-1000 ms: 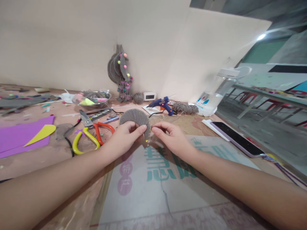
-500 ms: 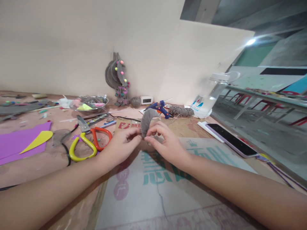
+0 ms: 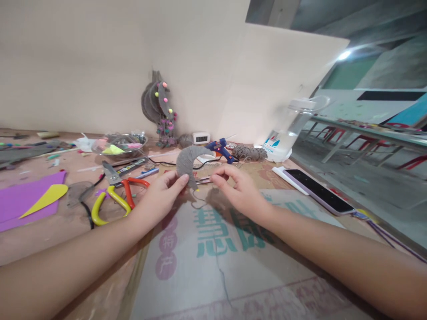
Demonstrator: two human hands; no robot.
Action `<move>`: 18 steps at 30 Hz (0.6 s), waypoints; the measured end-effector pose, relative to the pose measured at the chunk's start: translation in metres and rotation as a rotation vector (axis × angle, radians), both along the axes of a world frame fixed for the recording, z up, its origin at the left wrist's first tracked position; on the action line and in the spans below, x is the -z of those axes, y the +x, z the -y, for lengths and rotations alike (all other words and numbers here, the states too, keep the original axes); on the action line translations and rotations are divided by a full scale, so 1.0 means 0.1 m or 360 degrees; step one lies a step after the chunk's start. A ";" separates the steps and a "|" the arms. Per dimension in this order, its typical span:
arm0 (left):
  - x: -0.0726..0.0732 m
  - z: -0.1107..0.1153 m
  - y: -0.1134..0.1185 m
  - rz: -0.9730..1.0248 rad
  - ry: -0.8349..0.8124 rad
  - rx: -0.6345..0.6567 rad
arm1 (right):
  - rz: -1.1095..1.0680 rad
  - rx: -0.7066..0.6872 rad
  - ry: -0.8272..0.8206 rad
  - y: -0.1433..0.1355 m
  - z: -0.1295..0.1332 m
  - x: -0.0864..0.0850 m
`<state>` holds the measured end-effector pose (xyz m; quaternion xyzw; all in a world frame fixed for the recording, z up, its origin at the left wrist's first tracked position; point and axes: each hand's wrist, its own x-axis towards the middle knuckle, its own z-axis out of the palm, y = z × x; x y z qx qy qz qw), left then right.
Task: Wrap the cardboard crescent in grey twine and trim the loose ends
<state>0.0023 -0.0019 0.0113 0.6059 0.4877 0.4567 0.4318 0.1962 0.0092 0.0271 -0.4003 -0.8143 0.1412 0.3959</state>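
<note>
A grey crescent wrapped in yarn [image 3: 187, 162] stands upright above the board, its curve opening to the right. My left hand [image 3: 170, 186] is closed on its lower part, thumb in front. Between the thumb and fingers of my right hand [image 3: 238, 189] is a slim metallic tool [image 3: 204, 180], too small to name for certain. Its tip reaches the crescent's lower end, where a small yellow spot shows. A loose grey yarn end [image 3: 199, 206] hangs below. Under both hands lies a printed board [image 3: 187, 289].
Scissors [image 3: 111, 200], purple sheets [image 3: 30, 195] and a bowl of scraps [image 3: 120, 149] are at left. Behind are a glue gun [image 3: 220, 149], yarn [image 3: 250, 153] and a pompom-trimmed hanging piece [image 3: 160, 106]. A bottle [image 3: 287, 129] and phone [image 3: 316, 191] stand and lie at right.
My right hand has moved away from the crescent to the right, and the slim tool now shows in it. My left hand has shifted left, turning the crescent's broad side toward me.
</note>
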 end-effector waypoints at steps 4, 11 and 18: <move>0.08 -0.08 -0.02 0.0219 0.0020 -0.0064 | 0.0425 -0.0203 -0.0090 0.12 -0.07 -0.08; 0.15 -0.12 -0.05 0.0345 0.0027 -0.0112 | 0.0930 -0.0440 -0.0757 0.31 -0.01 -0.47; 0.11 -0.11 -0.03 0.0352 -0.0023 -0.0114 | 0.1145 0.0300 -0.0234 0.68 -0.37 -0.57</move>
